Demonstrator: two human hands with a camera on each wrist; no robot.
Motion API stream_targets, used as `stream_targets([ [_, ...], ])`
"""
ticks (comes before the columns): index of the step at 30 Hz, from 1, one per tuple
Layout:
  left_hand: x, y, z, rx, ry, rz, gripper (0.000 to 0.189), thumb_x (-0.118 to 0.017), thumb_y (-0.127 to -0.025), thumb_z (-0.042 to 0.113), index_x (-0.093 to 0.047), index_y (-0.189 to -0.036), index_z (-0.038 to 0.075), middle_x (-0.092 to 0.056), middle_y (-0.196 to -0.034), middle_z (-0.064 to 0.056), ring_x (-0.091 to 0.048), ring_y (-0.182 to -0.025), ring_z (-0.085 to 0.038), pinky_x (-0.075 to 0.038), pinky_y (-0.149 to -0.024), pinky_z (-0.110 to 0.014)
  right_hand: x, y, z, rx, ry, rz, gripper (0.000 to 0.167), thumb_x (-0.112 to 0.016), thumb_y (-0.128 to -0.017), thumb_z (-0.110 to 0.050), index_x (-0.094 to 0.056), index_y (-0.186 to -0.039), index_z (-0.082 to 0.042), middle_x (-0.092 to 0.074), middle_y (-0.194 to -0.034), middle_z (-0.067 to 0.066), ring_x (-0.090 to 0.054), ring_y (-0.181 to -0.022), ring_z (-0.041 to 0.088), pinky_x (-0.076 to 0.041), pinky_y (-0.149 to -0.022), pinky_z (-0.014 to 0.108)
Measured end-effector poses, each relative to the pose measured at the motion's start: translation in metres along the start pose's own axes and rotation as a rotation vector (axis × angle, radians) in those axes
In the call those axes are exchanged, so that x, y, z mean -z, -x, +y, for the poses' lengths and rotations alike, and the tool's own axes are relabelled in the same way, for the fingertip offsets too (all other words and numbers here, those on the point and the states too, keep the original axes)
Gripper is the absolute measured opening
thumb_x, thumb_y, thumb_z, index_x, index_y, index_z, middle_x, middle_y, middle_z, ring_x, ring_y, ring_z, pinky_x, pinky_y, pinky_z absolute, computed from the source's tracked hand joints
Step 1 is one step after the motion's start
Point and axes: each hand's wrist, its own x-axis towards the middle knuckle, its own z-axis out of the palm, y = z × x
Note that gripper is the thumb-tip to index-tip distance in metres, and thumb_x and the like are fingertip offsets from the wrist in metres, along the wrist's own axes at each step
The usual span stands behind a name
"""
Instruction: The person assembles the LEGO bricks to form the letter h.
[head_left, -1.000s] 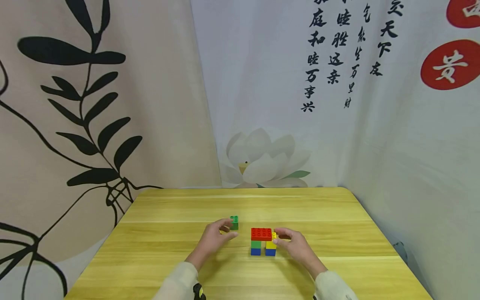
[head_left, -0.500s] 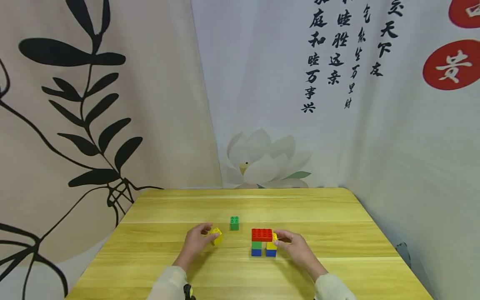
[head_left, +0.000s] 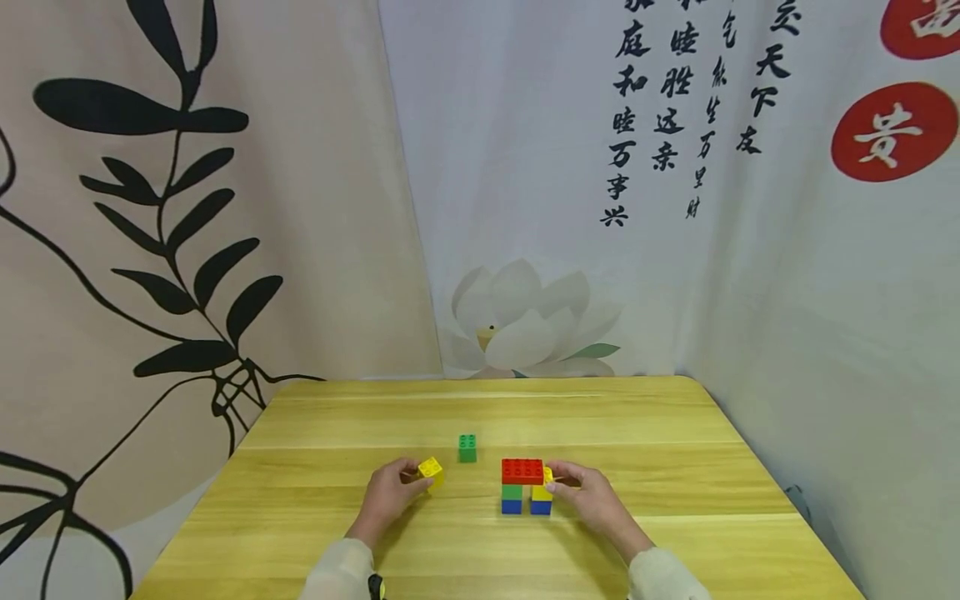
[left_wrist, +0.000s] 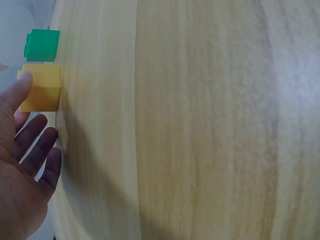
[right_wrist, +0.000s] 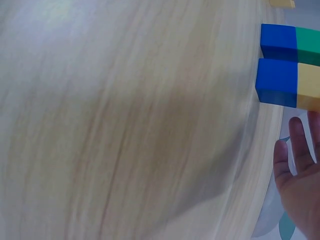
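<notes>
My left hand (head_left: 387,497) pinches a yellow toy brick (head_left: 431,472) between thumb and index finger. In the left wrist view that yellow brick (left_wrist: 41,90) shows its smooth sides, with the other fingers loosely bent below it. A green brick (head_left: 467,448) stands farther back, just right of the held one. To the right is a small arch: two blue bricks (head_left: 512,507) at the bottom, green and yellow above, and a red brick (head_left: 522,471) across the top. My right hand (head_left: 592,497) grips the arch's yellow brick (head_left: 539,492) at its right side, thumb in front.
Everything stands on a wooden table (head_left: 337,433). A printed cloth (head_left: 525,167) hangs behind its far edge, and another pale cloth (head_left: 825,317) hangs along the right.
My left hand has moved left from beside the green brick, and the yellow brick has come into view in its fingers, then turned a little. The right hand and arch stay put.
</notes>
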Motion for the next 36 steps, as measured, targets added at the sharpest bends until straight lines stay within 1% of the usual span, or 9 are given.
stream_targets([
  [3,0.0,0.0,0.0,0.005,0.008,0.001,0.033,-0.078,-0.087,0.019,-0.067,-0.111,-0.002,-0.068,-0.104,-0.011,-0.063,-0.09,-0.022,-0.055,-0.075,-0.038,0.0,0.001,0.0,0.003,-0.002,0.001,0.043,-0.07,-0.094,-0.023,-0.063,-0.13,-0.001,-0.067,-0.119,0.013,-0.061,-0.109,0.031,-0.052,-0.089,0.044],
  [5,-0.001,-0.001,0.001,0.015,0.015,0.001,0.034,-0.077,-0.088,0.02,-0.067,-0.113,-0.002,-0.067,-0.106,-0.011,-0.062,-0.091,-0.022,-0.055,-0.074,-0.037,0.0,0.001,0.0,0.004,-0.004,0.0,0.043,-0.07,-0.094,-0.023,-0.062,-0.13,-0.001,-0.067,-0.119,0.013,-0.061,-0.109,0.031,-0.052,-0.089,0.043],
  [10,0.001,-0.005,0.011,0.019,0.082,0.001,0.035,-0.075,-0.09,0.022,-0.067,-0.117,0.002,-0.066,-0.108,-0.008,-0.062,-0.093,-0.022,-0.055,-0.073,-0.034,0.0,0.002,-0.002,-0.006,0.004,0.002,0.043,-0.07,-0.094,-0.024,-0.063,-0.13,-0.002,-0.067,-0.12,0.013,-0.061,-0.109,0.031,-0.052,-0.089,0.044],
  [14,0.002,-0.01,0.023,-0.015,0.139,-0.007,0.032,-0.075,-0.09,0.022,-0.069,-0.116,0.005,-0.066,-0.104,-0.005,-0.062,-0.093,-0.021,-0.055,-0.072,-0.032,0.0,0.003,-0.003,-0.017,0.008,0.007,0.043,-0.07,-0.094,-0.024,-0.063,-0.131,-0.002,-0.067,-0.12,0.012,-0.061,-0.11,0.031,-0.052,-0.09,0.045],
  [19,0.001,-0.016,0.039,-0.06,0.157,-0.032,0.037,-0.075,-0.09,0.03,-0.069,-0.118,0.006,-0.066,-0.103,-0.003,-0.061,-0.094,-0.02,-0.054,-0.073,-0.03,-0.001,0.003,-0.002,-0.019,0.009,0.006,0.043,-0.069,-0.094,-0.023,-0.062,-0.131,-0.003,-0.066,-0.121,0.013,-0.061,-0.11,0.03,-0.052,-0.089,0.044],
  [23,-0.001,-0.017,0.056,-0.072,0.199,-0.073,0.039,-0.074,-0.091,0.033,-0.068,-0.12,0.008,-0.066,-0.104,-0.003,-0.06,-0.096,-0.02,-0.054,-0.075,-0.032,-0.001,0.003,-0.002,-0.02,0.007,0.004,0.043,-0.069,-0.094,-0.023,-0.062,-0.132,-0.002,-0.066,-0.122,0.013,-0.061,-0.11,0.03,-0.052,-0.089,0.043],
  [27,-0.006,-0.019,0.074,-0.094,0.23,-0.128,0.037,-0.074,-0.091,0.033,-0.069,-0.12,0.01,-0.066,-0.103,-0.002,-0.06,-0.096,-0.021,-0.054,-0.076,-0.032,-0.001,0.002,-0.002,-0.022,0.006,0.007,0.044,-0.069,-0.094,-0.023,-0.061,-0.132,-0.001,-0.066,-0.122,0.013,-0.061,-0.11,0.03,-0.053,-0.088,0.042],
  [32,-0.013,-0.019,0.094,-0.149,0.229,-0.2,0.035,-0.074,-0.091,0.032,-0.069,-0.119,0.01,-0.066,-0.101,-0.001,-0.06,-0.096,-0.024,-0.055,-0.077,-0.033,-0.001,0.003,-0.002,-0.02,0.014,0.005,0.045,-0.068,-0.095,-0.023,-0.061,-0.133,-0.001,-0.066,-0.122,0.013,-0.061,-0.11,0.03,-0.053,-0.088,0.042],
  [36,-0.019,-0.017,0.105,-0.19,0.217,-0.251,0.035,-0.073,-0.092,0.032,-0.07,-0.119,0.011,-0.067,-0.101,0.0,-0.061,-0.095,-0.022,-0.054,-0.077,-0.033,-0.001,0.003,-0.003,-0.016,0.018,0.002,0.044,-0.068,-0.095,-0.024,-0.061,-0.132,-0.002,-0.066,-0.123,0.014,-0.061,-0.109,0.03,-0.053,-0.088,0.042],
])
